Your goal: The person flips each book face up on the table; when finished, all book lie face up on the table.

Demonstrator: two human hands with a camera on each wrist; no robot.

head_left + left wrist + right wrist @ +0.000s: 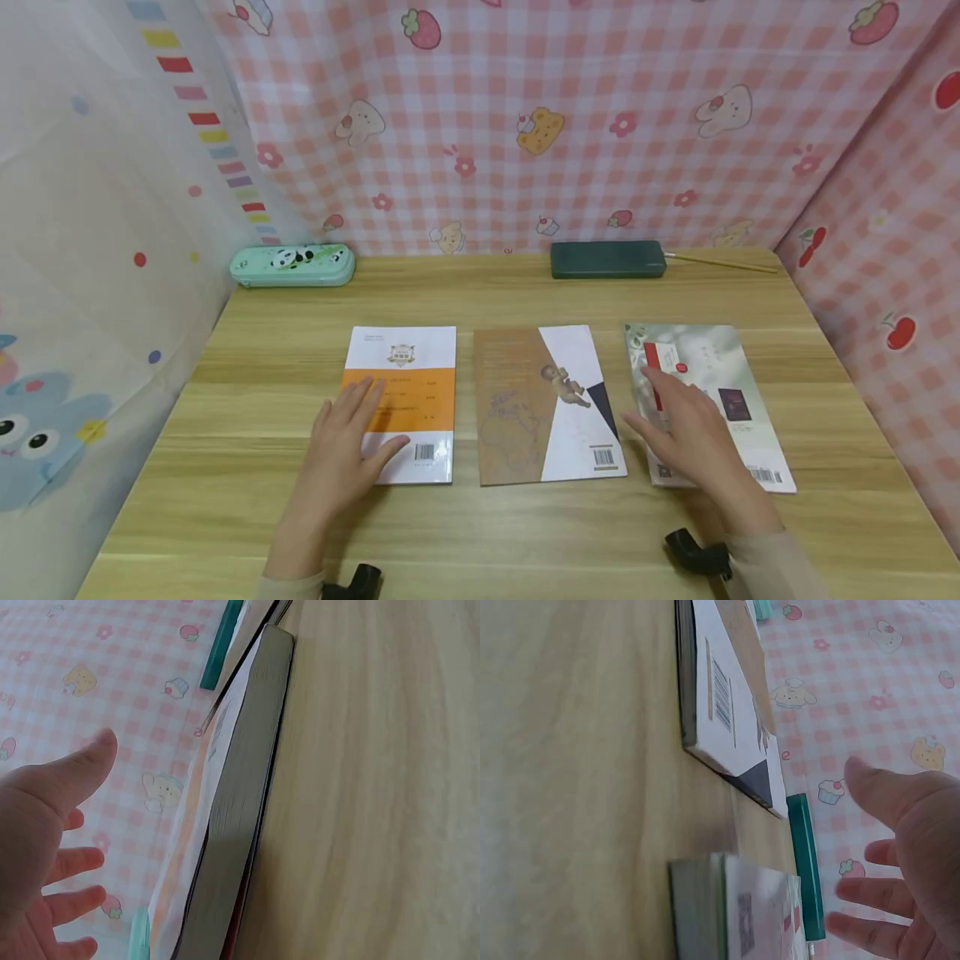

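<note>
Table [540, 537]: L grip [342, 450] part-hides orange bk [422, 404], R grip [692, 429] grey bk [716, 358].

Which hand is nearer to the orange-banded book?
Left. In the head view, the left hand is over the orange-banded book's left side; the right hand is over the grey-green book, beyond the brown-and-white one.

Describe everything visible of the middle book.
The middle book lies closed and flat on the wood-look table, between the orange-banded book and the greyish book, touching neither. Its paper-looking cover is brown at left, white at right, with purplish scribbles, a baby figure, a dark wedge and a barcode at lower right. Only the table visibly touches it.
</note>
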